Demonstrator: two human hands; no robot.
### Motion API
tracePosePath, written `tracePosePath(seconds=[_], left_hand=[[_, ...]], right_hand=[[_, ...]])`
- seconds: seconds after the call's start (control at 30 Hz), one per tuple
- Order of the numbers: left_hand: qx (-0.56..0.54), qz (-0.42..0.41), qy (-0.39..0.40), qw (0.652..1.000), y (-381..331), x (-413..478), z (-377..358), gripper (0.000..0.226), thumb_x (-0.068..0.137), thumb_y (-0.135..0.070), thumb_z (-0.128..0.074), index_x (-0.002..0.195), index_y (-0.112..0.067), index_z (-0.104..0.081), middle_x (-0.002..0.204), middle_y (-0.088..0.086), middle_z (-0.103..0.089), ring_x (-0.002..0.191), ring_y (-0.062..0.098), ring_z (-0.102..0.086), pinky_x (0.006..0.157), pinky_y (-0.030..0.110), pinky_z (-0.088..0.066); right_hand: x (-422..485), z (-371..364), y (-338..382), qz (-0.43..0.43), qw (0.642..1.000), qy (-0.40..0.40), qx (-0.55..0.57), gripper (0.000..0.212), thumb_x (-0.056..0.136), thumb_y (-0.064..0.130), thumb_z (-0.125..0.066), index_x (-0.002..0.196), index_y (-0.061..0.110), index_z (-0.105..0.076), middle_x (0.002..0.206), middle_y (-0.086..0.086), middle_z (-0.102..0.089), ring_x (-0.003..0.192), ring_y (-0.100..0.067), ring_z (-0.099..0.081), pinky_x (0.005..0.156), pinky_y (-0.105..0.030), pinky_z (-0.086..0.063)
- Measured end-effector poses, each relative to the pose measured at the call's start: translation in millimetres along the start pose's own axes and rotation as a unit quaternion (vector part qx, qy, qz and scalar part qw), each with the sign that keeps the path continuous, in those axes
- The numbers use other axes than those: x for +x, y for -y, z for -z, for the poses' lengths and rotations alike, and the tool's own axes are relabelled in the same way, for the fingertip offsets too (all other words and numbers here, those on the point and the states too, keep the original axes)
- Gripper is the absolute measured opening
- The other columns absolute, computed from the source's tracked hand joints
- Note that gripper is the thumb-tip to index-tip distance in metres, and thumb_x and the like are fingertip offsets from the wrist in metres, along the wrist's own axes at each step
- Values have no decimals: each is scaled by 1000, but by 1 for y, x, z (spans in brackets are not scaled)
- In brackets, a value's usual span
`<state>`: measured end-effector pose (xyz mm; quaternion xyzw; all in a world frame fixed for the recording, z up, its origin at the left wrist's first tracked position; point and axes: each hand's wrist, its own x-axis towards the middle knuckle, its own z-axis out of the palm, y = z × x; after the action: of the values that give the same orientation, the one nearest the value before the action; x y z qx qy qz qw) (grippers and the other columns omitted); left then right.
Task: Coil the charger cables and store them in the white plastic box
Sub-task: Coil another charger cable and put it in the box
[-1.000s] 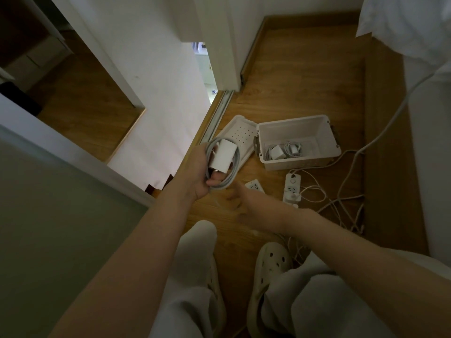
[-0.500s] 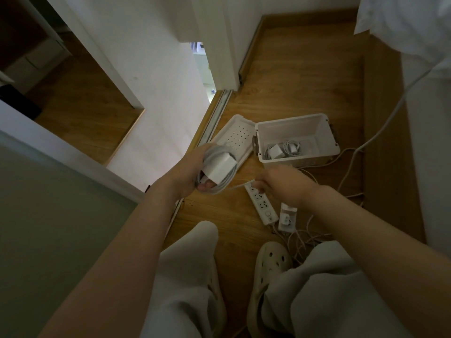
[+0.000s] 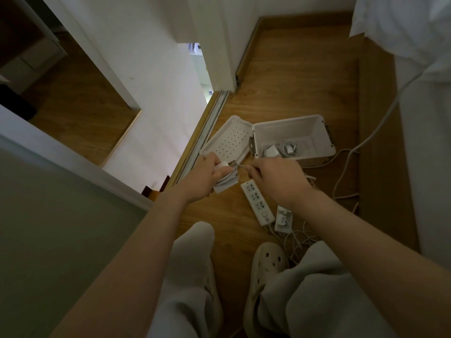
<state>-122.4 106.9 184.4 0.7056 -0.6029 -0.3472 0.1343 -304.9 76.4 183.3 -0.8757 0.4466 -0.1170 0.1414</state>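
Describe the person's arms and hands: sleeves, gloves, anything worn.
Both forearms are bare up to the frame edge, no sleeves showing. The left hand and right hand are ungloved; no watch, bracelet or ring is visible, though the dim light could hide a thin ring.

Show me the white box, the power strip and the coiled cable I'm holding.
white box (image 3: 288, 132), head view, on its far inner wall.
power strip (image 3: 258, 203), head view, middle of its socket face.
coiled cable (image 3: 227, 182), head view, on the visible loops.
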Motion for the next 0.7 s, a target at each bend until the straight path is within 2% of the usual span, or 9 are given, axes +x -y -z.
tracePosePath(seconds=[0.07,0.13,0.2,0.27,0.37,0.47,0.53,0.6,0.7], left_hand=[[9,18,-31,999,1,2,-4,25,97,-37,-43,105,-14,-38,110,6,-37,84,20,-52,54,18,-43],[-1,36,-68,997,1,3,-6,25,97,-37,-42,107,-16,-35,113,6,-33,86,17,-50,55,15,-41],[-27,47,-99,994,0,5,-7,25,97,-38,-42,107,-16,-33,113,6,-32,86,16,-50,50,14,-42],[-52,54,-124,990,-1,6,-7,26,97,-38,-42,106,-16,-33,112,7,-33,83,14,-51,44,13,-42],[-98,63,-143,983,-3,8,-10,27,97,-38,-43,104,-14,-32,113,9,-35,87,20,-56,49,18,-47],[-156,73,-134,976,-6,9,-11,28,98,-37,-42,105,-14,-29,111,11,-41,81,18,-60,52,21,-51],[-198,81,-143,966,-9,9,-11,28,99,-38,-39,106,-15,-27,111,13,-44,77,14,-60,51,18,-51],[-233,89,-156,956,-14,8,-11,29,99,-40,-36,107,-15,-25,111,10,-44,78,11,-57,49,13,-49],[-299,103,-180,931,-28,9,-14,29,100,-43,-29,110,-16,-26,100,4,-47,76,7,-55,47,11,-46]], right_hand=[[-3,-3,7,-7,1000,9,23,37,102,33,-28,95,16,-60,80,2,-59,71,-16,-57,60,-28,-44],[-7,-4,15,-23,997,26,65,30,102,26,-30,105,16,-58,83,2,-58,71,-15,-54,55,-23,-38],[-11,-5,23,-29,994,49,94,24,102,19,-33,116,16,-52,93,1,-59,78,-16,-55,61,-25,-41],[-15,-9,31,-33,991,71,108,31,99,11,-37,129,17,-43,110,-3,-61,90,-19,-59,75,-31,-48],[-22,-20,42,-46,986,81,136,50,95,4,-40,143,15,-26,112,-5,-60,81,-15,-54,68,-27,-40],[-25,-26,47,-67,980,99,157,53,93,1,-41,142,15,-25,108,-6,-62,79,-16,-53,65,-27,-37],[-26,-28,48,-82,977,103,170,37,97,7,-38,133,16,-33,96,-4,-63,73,-14,-53,58,-25,-37],[-25,-25,47,-81,977,88,174,21,102,19,-30,121,17,-38,77,2,-55,60,-11,-48,48,-22,-31],[-22,-18,45,-33,987,44,150,27,102,30,-24,112,15,-44,67,10,-42,52,-7,-40,46,-17,-27]])
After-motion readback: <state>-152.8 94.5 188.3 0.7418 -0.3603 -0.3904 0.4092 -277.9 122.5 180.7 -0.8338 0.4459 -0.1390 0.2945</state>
